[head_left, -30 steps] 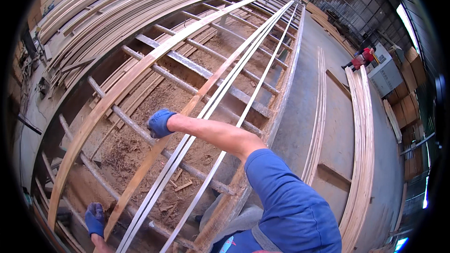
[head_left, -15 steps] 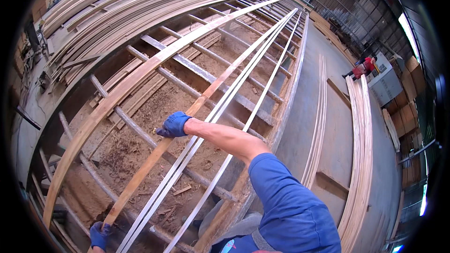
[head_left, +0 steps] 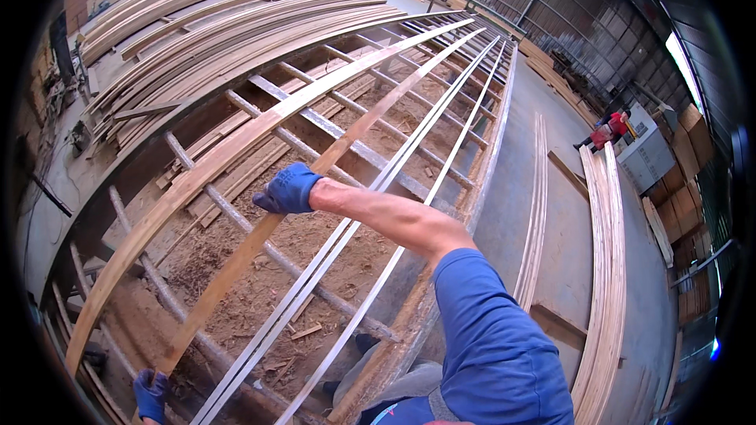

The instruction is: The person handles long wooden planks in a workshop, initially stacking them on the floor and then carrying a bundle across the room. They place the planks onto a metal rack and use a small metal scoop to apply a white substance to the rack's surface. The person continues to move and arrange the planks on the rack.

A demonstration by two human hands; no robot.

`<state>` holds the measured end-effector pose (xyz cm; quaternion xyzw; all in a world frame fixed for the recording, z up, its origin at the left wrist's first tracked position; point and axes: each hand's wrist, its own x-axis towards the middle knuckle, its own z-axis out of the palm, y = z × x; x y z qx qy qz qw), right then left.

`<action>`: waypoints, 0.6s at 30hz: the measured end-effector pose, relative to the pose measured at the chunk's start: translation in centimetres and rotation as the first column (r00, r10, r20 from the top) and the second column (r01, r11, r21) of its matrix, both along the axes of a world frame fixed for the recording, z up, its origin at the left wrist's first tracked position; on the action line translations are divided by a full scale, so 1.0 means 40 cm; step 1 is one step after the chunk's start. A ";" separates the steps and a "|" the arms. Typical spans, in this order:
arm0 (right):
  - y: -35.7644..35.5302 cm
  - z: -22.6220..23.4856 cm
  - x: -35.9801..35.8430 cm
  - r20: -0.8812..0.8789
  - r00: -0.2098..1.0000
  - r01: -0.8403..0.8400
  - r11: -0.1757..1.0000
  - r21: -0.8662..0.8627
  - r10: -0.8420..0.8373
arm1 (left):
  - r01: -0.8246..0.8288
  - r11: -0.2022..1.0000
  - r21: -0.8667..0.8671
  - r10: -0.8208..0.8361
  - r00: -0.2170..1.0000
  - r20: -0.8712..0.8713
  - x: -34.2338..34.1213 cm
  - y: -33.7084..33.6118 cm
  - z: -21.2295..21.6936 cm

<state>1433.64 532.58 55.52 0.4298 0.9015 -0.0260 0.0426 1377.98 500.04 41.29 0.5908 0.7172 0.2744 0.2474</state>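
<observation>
My right hand, in a blue glove, is closed around a long, narrow wooden board partway along its length. At the board's near end, my left hand, also gloved in blue, grips it with curled fingers. The board stretches away from me over the crossbars of a long metal rack. Left of it lies a second, wider-looking plank. To its right, under my right forearm, run a pair of thin pale strips and a single pale strip.
Sawdust and wood scraps cover the ground beneath the rack. Lumber stacks stand beyond its left side. On the floor at right lie bundled long boards and thinner strips. A person in red is near a pale cabinet.
The held board has shifted left, and its far end now lies apart from the pale strips. Both my hands have moved slightly left with it, still gripping.
</observation>
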 end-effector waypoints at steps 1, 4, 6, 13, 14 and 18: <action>0.006 0.003 -0.005 0.001 1.000 -0.001 1.000 -0.001 0.001 | 0.000 0.999 0.033 0.001 1.000 -0.029 -0.003 -0.005 0.005; 0.011 0.022 -0.025 0.011 1.000 0.029 0.999 -0.040 -0.029 | 0.034 0.999 -0.014 -0.035 0.995 -0.092 0.023 -0.014 0.074; 0.025 0.003 -0.039 -0.023 0.999 0.029 0.998 -0.056 -0.031 | 0.035 0.998 -0.054 -0.039 0.996 -0.076 0.059 -0.006 0.114; 0.144 -0.072 -0.030 -0.100 0.993 0.057 0.997 -0.042 -0.061 | -0.097 0.995 0.001 0.097 0.994 0.045 0.101 0.035 0.139; 0.169 -0.078 -0.020 -0.121 0.992 0.040 0.999 -0.029 -0.043 | -0.125 0.992 -0.018 0.126 0.986 0.108 0.108 0.053 0.131; 0.221 -0.122 0.051 -0.116 0.977 0.171 0.982 -0.084 -0.180 | -0.068 0.998 0.000 0.068 0.996 -0.051 0.205 0.176 0.174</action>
